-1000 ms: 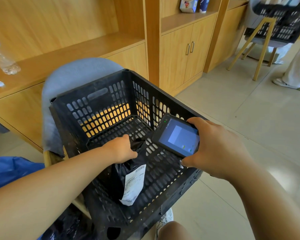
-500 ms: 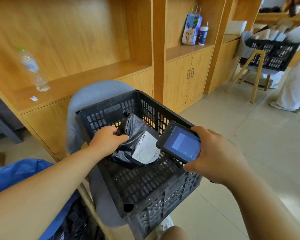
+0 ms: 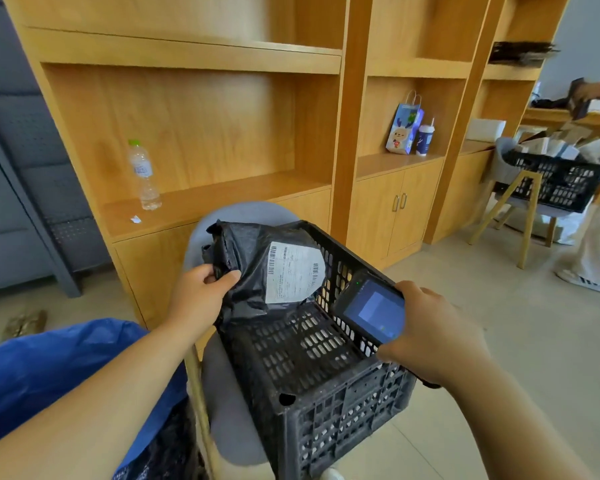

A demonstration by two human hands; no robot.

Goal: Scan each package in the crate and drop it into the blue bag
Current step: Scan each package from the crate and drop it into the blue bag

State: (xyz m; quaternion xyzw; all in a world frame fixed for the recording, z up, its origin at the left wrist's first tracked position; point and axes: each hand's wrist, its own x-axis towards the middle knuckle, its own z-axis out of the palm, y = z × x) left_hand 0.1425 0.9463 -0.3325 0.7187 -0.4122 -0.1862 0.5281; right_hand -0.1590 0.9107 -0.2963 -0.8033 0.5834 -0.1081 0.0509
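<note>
Package [image 3: 250, 271] held up for scanning, over a crate [image 3: 326, 393] that shows nothing else inside.

Blue bag [image 3: 49, 368] waits at 8 o'clock, something dark in its mouth. Left hand [image 3: 198, 296] pinches the black package by its edge, thumb in front, above the crate's 11 o'clock corner. Its white label [image 3: 291, 271] faces the camera: barcodes show, but the print is too small to read. Right hand [image 3: 430, 337], at 3 o'clock, is curled round the scanner [image 3: 371, 311], whose screen is lit. This is probably the last one: scan, then drop.
</note>
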